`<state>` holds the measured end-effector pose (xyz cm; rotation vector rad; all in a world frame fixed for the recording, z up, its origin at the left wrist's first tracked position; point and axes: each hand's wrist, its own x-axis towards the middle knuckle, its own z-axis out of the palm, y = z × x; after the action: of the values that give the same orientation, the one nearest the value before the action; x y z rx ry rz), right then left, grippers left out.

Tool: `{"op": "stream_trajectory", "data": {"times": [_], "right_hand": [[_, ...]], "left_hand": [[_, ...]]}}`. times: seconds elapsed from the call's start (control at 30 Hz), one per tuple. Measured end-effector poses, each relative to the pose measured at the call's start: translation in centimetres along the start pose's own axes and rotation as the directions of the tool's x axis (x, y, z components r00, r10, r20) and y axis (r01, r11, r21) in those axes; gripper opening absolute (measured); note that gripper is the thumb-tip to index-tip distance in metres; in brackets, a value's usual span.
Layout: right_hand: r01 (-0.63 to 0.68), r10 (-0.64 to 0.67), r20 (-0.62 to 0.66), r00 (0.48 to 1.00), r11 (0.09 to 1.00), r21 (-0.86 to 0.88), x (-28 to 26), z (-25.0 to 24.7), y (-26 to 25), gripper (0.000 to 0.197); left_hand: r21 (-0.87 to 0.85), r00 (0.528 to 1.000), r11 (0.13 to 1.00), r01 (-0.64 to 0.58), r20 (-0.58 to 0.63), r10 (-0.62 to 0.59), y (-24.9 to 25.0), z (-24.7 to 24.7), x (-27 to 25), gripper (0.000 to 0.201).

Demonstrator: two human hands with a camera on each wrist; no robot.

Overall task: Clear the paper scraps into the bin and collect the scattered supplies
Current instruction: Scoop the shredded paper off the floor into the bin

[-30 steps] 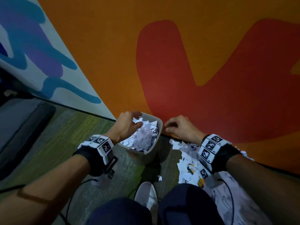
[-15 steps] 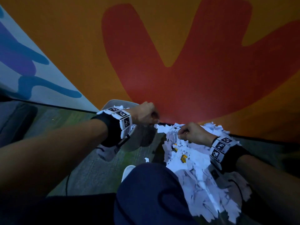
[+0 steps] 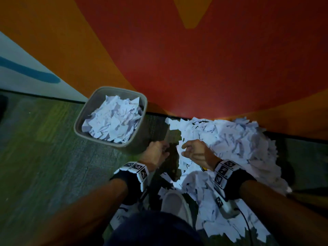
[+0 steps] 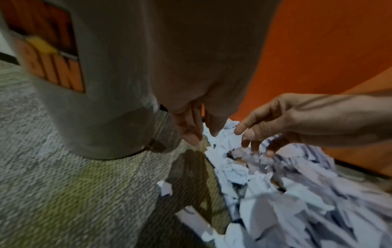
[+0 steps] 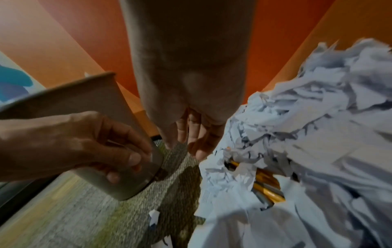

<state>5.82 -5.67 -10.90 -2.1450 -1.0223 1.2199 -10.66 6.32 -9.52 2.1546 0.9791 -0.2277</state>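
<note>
Head view: a person's left hand (image 3: 156,154) and right hand (image 3: 197,153) hover close together over green carpet (image 3: 44,157), fingers loosely curled and holding nothing. Just beyond the left hand stands a grey bin (image 3: 140,139) full of white scraps; under and beyond the right hand sprawls the heap of paper scraps (image 3: 239,148), yellow pencils (image 5: 267,189) half buried in it.

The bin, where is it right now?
In the head view the bin stands on the carpet by the orange wall, left of the big paper pile, with the left hand just beside its near corner.
</note>
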Motion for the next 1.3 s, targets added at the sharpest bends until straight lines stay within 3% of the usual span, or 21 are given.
{"op": "stream_trajectory", "data": {"times": [0.1,0.17,0.2,0.27,0.33,0.47,0.57,0.63,0.73,0.83,0.9,0.97,1.1,1.2,1.3], "right_hand": [[0.027,-0.027,0.045,0.999,1.000,-0.007,1.5,1.7,0.8,0.001],[0.042,-0.036,-0.051,0.998,0.991,0.130,2.3,2.4,1.3,0.010],[0.060,-0.054,-0.034,0.998,0.981,0.184,2.8,2.9,1.5,0.007],[0.081,-0.080,0.008,0.997,0.996,-0.031,3.4,3.3,2.4,0.012],[-0.008,0.011,0.057,0.998,0.999,-0.054,4.0,3.8,2.7,0.018],[0.024,-0.021,0.068,0.997,0.998,-0.052,4.8,4.4,3.6,0.024],[0.091,-0.101,-0.059,0.993,0.983,-0.161,5.3,4.6,4.5,0.030],[0.161,-0.192,-0.093,0.977,0.950,-0.267,5.5,4.6,5.2,0.049],[0.178,-0.142,0.112,0.983,0.866,-0.467,5.1,4.6,5.9,0.084],[0.244,-0.170,0.175,0.970,0.691,-0.681,4.8,5.1,5.7,0.067],[0.252,-0.208,0.145,0.967,0.719,-0.648,4.8,5.2,5.5,0.049],[0.196,-0.168,0.102,0.981,0.810,-0.552,4.8,4.5,5.3,0.040],[0.093,-0.095,0.004,0.995,0.968,-0.232,3.9,2.1,3.6,0.032],[0.106,-0.113,-0.056,0.992,0.988,-0.109,2.4,-0.3,0.9,0.030],[0.183,-0.194,-0.087,0.977,0.975,-0.125,0.4,-2.9,-3.0,0.038]], "left_hand": [[0.054,0.997,0.998,0.020,0.075,-0.025,-3.4,1.7,0.8,0.022],[0.073,0.993,0.997,-0.023,0.121,0.014,-5.2,2.4,0.8,0.026],[0.083,0.991,0.996,-0.040,0.132,0.028,-5.8,2.6,0.7,0.032],[0.135,0.992,0.990,-0.046,0.127,0.029,-7.5,3.7,1.1,0.048],[0.181,0.990,0.983,0.009,0.133,-0.034,-8.6,4.7,1.4,0.055],[0.252,0.990,0.967,0.037,0.124,-0.070,-9.4,6.1,1.7,0.044],[0.237,0.995,0.971,0.009,0.095,-0.033,-9.5,6.6,2.2,0.028],[0.234,0.994,0.972,0.002,0.105,-0.027,-9.5,6.5,2.4,0.020],[0.200,0.994,0.980,0.022,0.101,-0.043,-9.6,6.5,2.4,0.016],[0.095,0.994,0.992,0.081,0.069,-0.087,-8.9,6.2,2.3,0.009],[-0.023,0.995,0.995,0.099,0.029,-0.098,-8.3,5.9,2.3,0.006],[-0.105,0.998,0.993,0.045,-0.037,-0.049,-7.4,5.4,2.4,0.011],[-0.076,0.996,0.995,-0.070,-0.056,0.066,-3.9,3.8,1.4,0.011],[-0.065,0.978,0.980,-0.190,-0.101,0.183,-1.0,1.6,0.0,0.026],[-0.210,0.976,0.954,-0.213,-0.099,0.196,2.3,-1.8,-2.0,0.021]]}}
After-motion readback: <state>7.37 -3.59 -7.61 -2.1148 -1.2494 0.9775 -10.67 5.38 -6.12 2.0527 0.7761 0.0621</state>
